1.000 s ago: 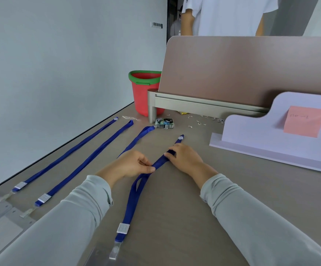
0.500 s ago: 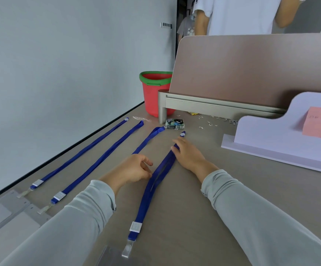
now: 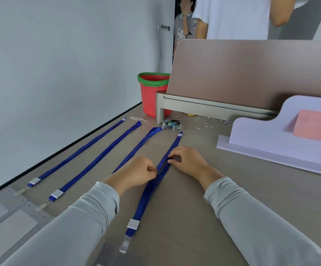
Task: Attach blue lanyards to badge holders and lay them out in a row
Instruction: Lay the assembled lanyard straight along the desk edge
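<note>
Several blue lanyards lie in a row on the brown table (image 3: 184,217). The rightmost lanyard (image 3: 148,194) runs from a clear clip near me to its far end by a small packet. My left hand (image 3: 138,172) pinches this strap's left edge at its middle. My right hand (image 3: 186,160) pinches the strap a little farther up, fingers bent on it. Two more lanyards (image 3: 90,164) lie straight to the left, each clipped to a clear badge holder (image 3: 8,225) at the lower left. A third lanyard (image 3: 142,141) is partly hidden behind my left hand.
A red bucket (image 3: 152,93) with a green rim stands at the back. A brown desk divider (image 3: 251,77) and a white stand (image 3: 282,139) with a pink note block the right rear. A small packet (image 3: 172,124) and paper scraps lie near the divider. Two people stand behind it.
My hands have come closer together on the rightmost lanyard, and its two bands lie flatter and nearer each other. The view has shifted, showing more of the people behind.
</note>
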Tool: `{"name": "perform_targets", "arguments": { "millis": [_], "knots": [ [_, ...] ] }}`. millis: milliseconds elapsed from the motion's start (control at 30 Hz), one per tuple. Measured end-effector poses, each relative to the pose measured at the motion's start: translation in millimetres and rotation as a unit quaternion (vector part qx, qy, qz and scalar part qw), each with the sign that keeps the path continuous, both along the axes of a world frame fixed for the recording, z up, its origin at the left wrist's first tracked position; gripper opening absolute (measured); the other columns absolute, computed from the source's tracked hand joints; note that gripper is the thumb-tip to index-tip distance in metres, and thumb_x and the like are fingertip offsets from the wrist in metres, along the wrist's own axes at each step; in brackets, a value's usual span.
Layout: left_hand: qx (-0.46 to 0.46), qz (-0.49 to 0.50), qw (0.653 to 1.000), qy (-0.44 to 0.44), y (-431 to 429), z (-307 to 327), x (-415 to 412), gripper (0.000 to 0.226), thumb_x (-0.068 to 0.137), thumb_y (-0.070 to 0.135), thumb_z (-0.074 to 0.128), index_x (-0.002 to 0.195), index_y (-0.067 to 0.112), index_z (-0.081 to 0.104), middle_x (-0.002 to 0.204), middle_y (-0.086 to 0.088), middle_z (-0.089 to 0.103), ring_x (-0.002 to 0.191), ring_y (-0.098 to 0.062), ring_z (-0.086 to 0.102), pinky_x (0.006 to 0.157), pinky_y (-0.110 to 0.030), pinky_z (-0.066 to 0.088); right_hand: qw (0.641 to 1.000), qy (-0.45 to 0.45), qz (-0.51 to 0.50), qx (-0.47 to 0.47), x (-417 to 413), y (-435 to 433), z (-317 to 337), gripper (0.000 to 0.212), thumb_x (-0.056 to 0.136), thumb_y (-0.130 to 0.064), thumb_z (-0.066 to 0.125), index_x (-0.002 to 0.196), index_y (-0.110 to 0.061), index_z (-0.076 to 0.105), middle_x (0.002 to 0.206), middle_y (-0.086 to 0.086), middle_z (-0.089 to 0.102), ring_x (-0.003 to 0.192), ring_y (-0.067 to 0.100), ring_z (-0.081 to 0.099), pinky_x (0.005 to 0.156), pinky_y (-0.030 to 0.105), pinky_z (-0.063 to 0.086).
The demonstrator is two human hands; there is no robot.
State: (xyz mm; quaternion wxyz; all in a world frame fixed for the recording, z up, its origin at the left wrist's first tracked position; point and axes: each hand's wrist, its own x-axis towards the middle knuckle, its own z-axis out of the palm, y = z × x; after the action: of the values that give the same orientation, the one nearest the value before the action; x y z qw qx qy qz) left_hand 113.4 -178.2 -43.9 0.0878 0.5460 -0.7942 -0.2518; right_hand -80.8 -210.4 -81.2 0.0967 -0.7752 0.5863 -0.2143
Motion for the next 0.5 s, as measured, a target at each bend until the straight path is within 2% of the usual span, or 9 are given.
{"name": "perform_targets", "arguments": {
  "millis": [100,167,300,400,500],
  "knots": [
    [0.016,0.021,1.000,-0.004,2,-2,-3,0.043,0.083,0.035,0.066,0.120,0.016,0.054,0.098,0.006,0.057,0.086,-0.008,0.053,0.072,-0.019,0.041,1.000,0.025,-0.005,0.016,5,5,2,0.035,0.088,-0.035,0.058,0.119,-0.019,0.059,0.124,-0.001,0.060,0.115,0.016,0.053,0.097,0.035,0.046],
    [0.019,0.029,0.999,-0.024,3,-2,-5,0.049,0.081,0.034,0.069,0.122,0.013,0.052,0.097,0.003,0.056,0.086,-0.010,0.053,0.074,-0.022,0.043,0.999,0.036,-0.004,0.021,9,7,3,0.041,0.091,-0.034,0.055,0.129,-0.022,0.051,0.133,0.000,0.054,0.124,0.017,0.047,0.102,0.037,0.042],
    [0.044,0.044,0.998,-0.018,4,3,-4,0.049,0.082,0.028,0.068,0.125,0.013,0.051,0.117,-0.004,0.061,0.099,-0.015,0.057,0.081,-0.023,0.043,0.998,0.062,-0.009,0.024,13,7,5,0.041,0.093,-0.034,0.052,0.132,-0.024,0.049,0.132,0.003,0.051,0.123,0.019,0.046,0.100,0.036,0.043],
    [0.071,0.054,0.995,0.047,5,8,2,0.042,0.085,0.025,0.065,0.123,0.011,0.055,0.112,-0.004,0.064,0.087,-0.010,0.060,0.084,-0.025,0.046,0.997,0.073,-0.015,0.024,16,7,5,0.042,0.093,-0.034,0.051,0.134,-0.024,0.047,0.131,0.004,0.051,0.121,0.021,0.047,0.100,0.037,0.043],
    [0.090,0.062,0.990,0.091,8,11,5,0.033,0.089,0.022,0.060,0.120,0.011,0.058,0.108,-0.002,0.064,0.076,-0.004,0.058,0.072,-0.019,0.046,0.997,0.077,-0.020,0.011,19,8,3,0.041,0.094,-0.033,0.049,0.135,-0.027,0.046,0.130,0.005,0.048,0.120,0.022,0.047,0.097,0.039,0.045]
  ]
}}
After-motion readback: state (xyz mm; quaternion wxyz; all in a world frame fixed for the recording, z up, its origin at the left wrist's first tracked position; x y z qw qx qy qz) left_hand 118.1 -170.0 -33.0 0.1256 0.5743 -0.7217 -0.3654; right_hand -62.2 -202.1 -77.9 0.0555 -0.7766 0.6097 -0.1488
